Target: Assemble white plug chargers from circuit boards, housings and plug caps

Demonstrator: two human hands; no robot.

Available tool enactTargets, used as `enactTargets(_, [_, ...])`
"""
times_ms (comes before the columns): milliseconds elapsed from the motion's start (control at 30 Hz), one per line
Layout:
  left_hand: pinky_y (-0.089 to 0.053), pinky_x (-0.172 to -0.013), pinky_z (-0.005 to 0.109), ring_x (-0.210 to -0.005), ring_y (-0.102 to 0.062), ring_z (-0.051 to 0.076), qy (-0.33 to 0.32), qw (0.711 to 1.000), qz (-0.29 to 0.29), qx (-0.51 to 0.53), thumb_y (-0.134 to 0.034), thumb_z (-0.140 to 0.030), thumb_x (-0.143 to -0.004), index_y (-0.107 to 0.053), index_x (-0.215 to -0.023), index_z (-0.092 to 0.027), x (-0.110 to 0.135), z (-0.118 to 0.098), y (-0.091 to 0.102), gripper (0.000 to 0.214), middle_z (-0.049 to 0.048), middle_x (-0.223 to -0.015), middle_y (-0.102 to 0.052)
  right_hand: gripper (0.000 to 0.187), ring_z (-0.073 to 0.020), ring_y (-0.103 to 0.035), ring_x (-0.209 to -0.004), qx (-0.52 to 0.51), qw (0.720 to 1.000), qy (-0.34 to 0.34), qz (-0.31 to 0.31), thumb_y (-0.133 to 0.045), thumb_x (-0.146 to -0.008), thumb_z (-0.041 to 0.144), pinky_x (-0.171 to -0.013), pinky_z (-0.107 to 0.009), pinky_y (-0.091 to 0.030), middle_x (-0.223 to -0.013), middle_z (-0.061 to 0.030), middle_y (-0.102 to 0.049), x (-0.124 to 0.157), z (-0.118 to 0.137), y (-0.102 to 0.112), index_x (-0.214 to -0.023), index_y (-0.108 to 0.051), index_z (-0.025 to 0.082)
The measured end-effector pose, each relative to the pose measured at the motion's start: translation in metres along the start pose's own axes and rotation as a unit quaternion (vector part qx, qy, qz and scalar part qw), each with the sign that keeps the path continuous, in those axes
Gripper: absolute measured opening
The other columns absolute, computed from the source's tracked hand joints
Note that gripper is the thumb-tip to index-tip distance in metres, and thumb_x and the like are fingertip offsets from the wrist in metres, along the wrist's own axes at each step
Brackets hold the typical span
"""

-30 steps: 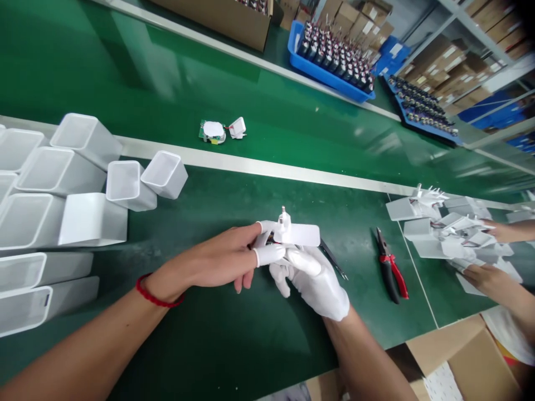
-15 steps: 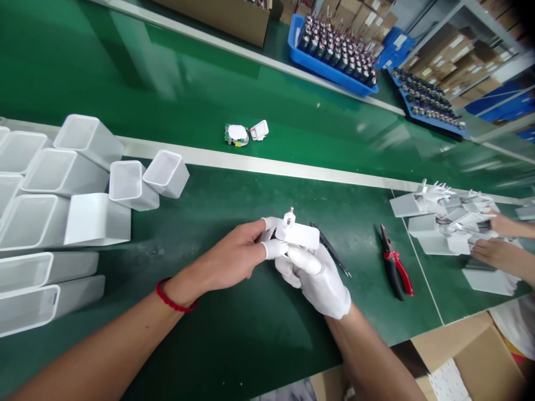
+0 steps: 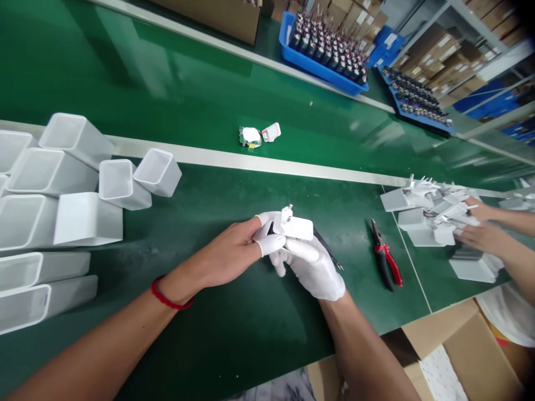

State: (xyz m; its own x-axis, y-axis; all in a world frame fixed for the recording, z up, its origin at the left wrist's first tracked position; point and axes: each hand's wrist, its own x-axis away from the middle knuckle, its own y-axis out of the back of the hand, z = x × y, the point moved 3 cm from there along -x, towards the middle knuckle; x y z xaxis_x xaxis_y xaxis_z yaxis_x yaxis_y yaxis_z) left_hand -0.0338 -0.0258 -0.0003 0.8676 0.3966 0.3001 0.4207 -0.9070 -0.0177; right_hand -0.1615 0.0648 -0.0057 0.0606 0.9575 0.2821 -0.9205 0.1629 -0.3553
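My left hand (image 3: pixel 234 250), bare but for white finger cots and a red wrist cord, pinches a white plug cover (image 3: pixel 295 225) with a metal pin sticking up. My right hand (image 3: pixel 311 267), in a white glove, grips the same piece from below and the right. Both hands are closed on it above the green mat. Black tweezers (image 3: pixel 330 250) lie just behind my right hand. A small circuit board with a white part (image 3: pixel 259 135) sits on the green conveyor belt beyond.
White plastic housings (image 3: pixel 62 189) are piled at the left. Red-handled pliers (image 3: pixel 387 262) lie to the right. Another person's hands (image 3: pixel 480 231) work on a heap of white parts (image 3: pixel 426 214). Blue trays of components (image 3: pixel 324 47) stand at the back; a cardboard box (image 3: pixel 468 356) sits lower right.
The circuit board on the belt has drifted to the right. My hands stay closed on the plug cover with a slight turn. The other person's hands have shifted over the heap.
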Motion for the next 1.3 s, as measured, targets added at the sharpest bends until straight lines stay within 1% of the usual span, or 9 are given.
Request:
enactTargets(400, [-0.033,-0.055,0.025,-0.062,-0.045,0.014,-0.064,0.994,-0.004,-0.086,-0.052,-0.04,-0.09,-0.066,-0.096,-0.019,0.007,-0.014,0.002,0.026,-0.0015,-0.07,-0.056,0.017,-0.0159,-0.058,-0.055,0.011,0.999,0.033,-0.036,-0.075,-0.079,0.033,-0.059,-0.03,-0.05,-0.061,-0.0017,-0.063,-0.002,0.0,-0.003,-0.075,-0.071,0.017])
enactTargets(533, [-0.03,-0.051,0.024,-0.056,-0.038,0.01,-0.038,0.998,0.009,0.043,-0.053,-0.046,-0.091,-0.062,-0.108,-0.019,0.002,-0.004,0.005,0.034,-0.0022,-0.073,-0.053,0.037,-0.0214,-0.067,-0.076,-0.001,1.0,0.02,-0.015,-0.069,-0.084,0.046,-0.07,-0.037,-0.057,-0.099,-0.0096,-0.071,0.003,0.009,0.008,-0.108,-0.071,0.017])
enactTargets(633, [-0.027,-0.049,0.024,-0.05,-0.033,0.009,0.004,0.997,-0.009,0.077,-0.051,-0.052,-0.09,-0.058,-0.094,-0.017,0.001,0.001,0.006,0.035,-0.0037,-0.065,-0.046,0.047,-0.0264,-0.066,-0.102,0.045,0.991,0.093,-0.082,-0.063,-0.09,0.051,-0.092,-0.046,-0.055,-0.123,-0.0123,-0.065,0.019,0.022,0.016,-0.125,-0.064,0.02])
enactTargets(700, [-0.027,-0.048,0.025,-0.049,-0.033,0.009,0.015,0.998,-0.015,0.067,-0.045,-0.054,-0.092,-0.053,-0.085,-0.018,0.002,0.003,0.004,0.037,-0.003,-0.066,-0.047,0.038,-0.0259,-0.065,-0.109,0.187,0.955,0.168,-0.155,-0.069,-0.088,0.038,-0.099,-0.044,-0.052,-0.125,-0.0099,-0.064,0.033,0.027,0.015,-0.124,-0.065,0.024])
enactTargets(800, [-0.029,-0.048,0.025,-0.049,-0.037,0.01,0.021,0.999,-0.003,0.039,-0.042,-0.052,-0.094,-0.05,-0.079,-0.02,0.003,0.004,-0.003,0.037,-0.0022,-0.07,-0.051,0.048,-0.0232,-0.066,-0.104,0.43,0.836,0.285,-0.188,-0.071,-0.087,0.022,-0.092,-0.039,-0.056,-0.12,-0.0068,-0.066,0.046,0.022,0.0,-0.132,-0.058,0.032])
enactTargets(867, [-0.03,-0.05,0.026,-0.051,-0.041,0.013,0.014,0.998,0.0,-0.056,-0.041,-0.051,-0.095,-0.05,-0.075,-0.021,0.005,0.001,-0.005,0.038,-0.0025,-0.065,-0.051,0.055,-0.0203,-0.069,-0.092,0.508,0.766,0.348,-0.186,-0.065,-0.09,0.017,-0.08,-0.033,-0.059,-0.109,-0.0059,-0.069,0.049,0.011,-0.009,-0.139,-0.05,0.035])
enactTargets(1000, [-0.027,-0.054,0.029,-0.059,-0.05,0.021,-0.014,0.971,-0.035,-0.236,-0.047,-0.043,-0.091,-0.062,-0.083,-0.025,0.009,-0.011,0.006,0.025,-0.0007,-0.062,-0.054,0.052,-0.0227,-0.07,-0.087,0.607,0.685,0.365,-0.17,-0.06,-0.092,0.016,-0.069,-0.032,-0.059,-0.107,-0.0105,-0.069,0.046,-0.013,-0.013,-0.141,-0.05,0.032])
enactTargets(1167, [-0.03,-0.061,0.031,-0.07,-0.054,0.023,-0.028,0.952,-0.203,-0.229,-0.04,-0.037,-0.09,-0.059,-0.075,-0.023,0.013,-0.02,0.036,0.028,0.0015,-0.063,-0.056,0.05,-0.0229,-0.07,-0.088,0.638,0.659,0.382,-0.114,-0.062,-0.089,0.016,-0.069,-0.028,-0.057,-0.107,-0.0107,-0.068,0.048,-0.013,-0.02,-0.137,-0.056,0.03])
enactTargets(1300, [-0.028,-0.056,0.033,-0.059,-0.051,0.019,-0.019,0.944,-0.269,-0.192,-0.03,-0.041,-0.095,-0.049,-0.065,-0.022,0.015,-0.02,0.045,0.041,0.0007,-0.056,-0.051,0.053,-0.0248,-0.067,-0.089,0.638,0.643,0.366,-0.214,-0.062,-0.09,0.016,-0.069,-0.031,-0.056,-0.11,-0.0114,-0.064,0.056,0.002,-0.02,-0.138,-0.054,0.034])
